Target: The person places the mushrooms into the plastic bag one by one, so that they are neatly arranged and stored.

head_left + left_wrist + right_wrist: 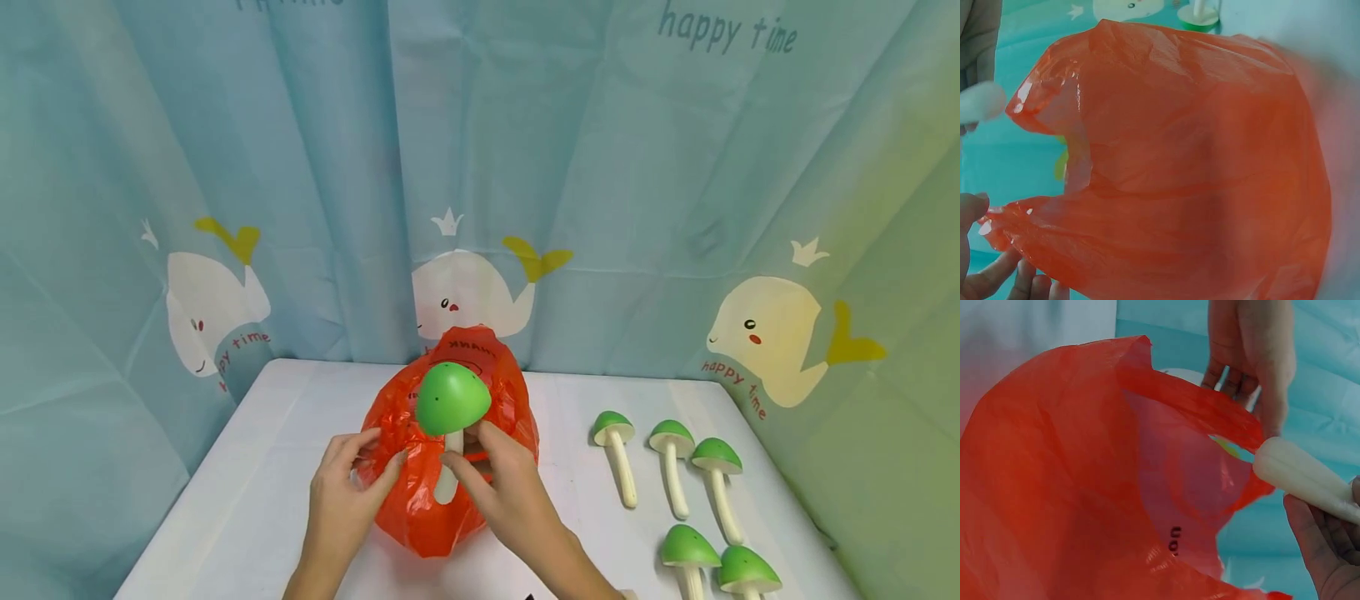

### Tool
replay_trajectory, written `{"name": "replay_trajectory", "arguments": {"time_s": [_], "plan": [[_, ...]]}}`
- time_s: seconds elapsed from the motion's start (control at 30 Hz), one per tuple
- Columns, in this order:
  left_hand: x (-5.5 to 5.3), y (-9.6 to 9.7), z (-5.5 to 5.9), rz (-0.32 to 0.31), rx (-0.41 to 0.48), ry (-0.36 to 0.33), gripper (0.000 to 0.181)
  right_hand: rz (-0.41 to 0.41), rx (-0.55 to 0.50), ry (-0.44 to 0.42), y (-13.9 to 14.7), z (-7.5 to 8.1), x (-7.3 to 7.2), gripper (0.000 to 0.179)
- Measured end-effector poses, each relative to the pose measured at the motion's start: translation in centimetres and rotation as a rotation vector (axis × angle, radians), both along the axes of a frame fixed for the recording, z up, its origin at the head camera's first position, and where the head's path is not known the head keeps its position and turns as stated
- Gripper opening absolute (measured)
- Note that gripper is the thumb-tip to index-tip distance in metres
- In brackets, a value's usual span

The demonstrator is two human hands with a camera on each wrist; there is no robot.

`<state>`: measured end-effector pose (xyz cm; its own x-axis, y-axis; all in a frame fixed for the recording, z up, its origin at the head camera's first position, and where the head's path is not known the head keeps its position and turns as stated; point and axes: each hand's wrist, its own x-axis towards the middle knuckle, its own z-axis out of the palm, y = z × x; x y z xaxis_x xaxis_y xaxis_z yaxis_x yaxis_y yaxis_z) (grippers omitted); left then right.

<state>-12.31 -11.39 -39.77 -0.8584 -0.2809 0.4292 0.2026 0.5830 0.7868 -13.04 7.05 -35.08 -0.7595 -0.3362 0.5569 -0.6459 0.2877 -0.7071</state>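
The right hand (pixel 513 483) pinches the mushroom (pixel 453 400) partway along its stem (pixel 1304 478), thumb on one side and fingers on the other, holding it cap-up on the near side of the bag (pixel 416 492), outside its mouth. The left hand (pixel 345 483) pinches the tip of one handle (pixel 1013 225) at the bag's left, thumb against fingers. The weak point seems to be the bag itself: its film looks thin and slack, and a hold on one handle alone may let the mouth fold shut. If the stem's end were pushed at it then, it could catch in the handle loop or poke the film, since in the right wrist view that end lines up with the handle tip; whether they touch, I cannot tell. The broad cap, sitting above the fingers, might make the mushroom swivel if the pinch loosened, and a smooth stem could slip free and drop beside the bag. A hard tug on the handle could stretch or tear it. The five other mushrooms (pixel 673 442) lie well apart, right of the bag, so they seem unlikely to be knocked.
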Motion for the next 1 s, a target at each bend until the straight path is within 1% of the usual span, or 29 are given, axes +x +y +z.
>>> {"name": "replay_trajectory", "arguments": {"time_s": [0.17, 0.33, 0.47, 0.63, 0.77, 0.83, 0.9, 1.0], "plan": [[0.0, 0.0, -0.1, -0.004, -0.021, 0.027, 0.042, 0.009, 0.021, -0.024, -1.1, -0.5, -0.7, 0.015], [0.0, 0.0, 0.0, 0.028, -0.023, 0.048, 0.035, 0.016, 0.05, -0.032, -1.9, -1.2, -1.2, 0.015], [0.1, -0.1, 0.0, 0.048, -0.006, 0.063, 0.03, 0.008, 0.112, -0.03, -2.6, -1.9, -1.6, 0.016], [0.0, -0.2, -0.2, 0.049, 0.005, 0.125, 0.026, -0.026, 0.164, -0.004, -3.3, -2.6, -1.9, 0.017], [0.1, -0.3, -0.3, 0.062, 0.005, 0.148, 0.025, -0.088, 0.218, 0.005, -3.5, -3.0, -2.2, 0.019], [0.2, -0.3, -0.3, 0.066, 0.011, 0.161, 0.024, -0.118, 0.27, -0.029, -3.5, -3.1, -2.4, 0.02], [0.3, -0.3, -0.4, 0.074, 0.02, 0.174, 0.023, -0.13, 0.331, -0.093, -3.6, -3.2, -2.5, 0.019], [0.5, -0.4, -0.5, 0.081, 0.037, 0.196, 0.022, -0.105, 0.415, -0.21, -3.8, -3.0, -2.7, 0.018]]}}
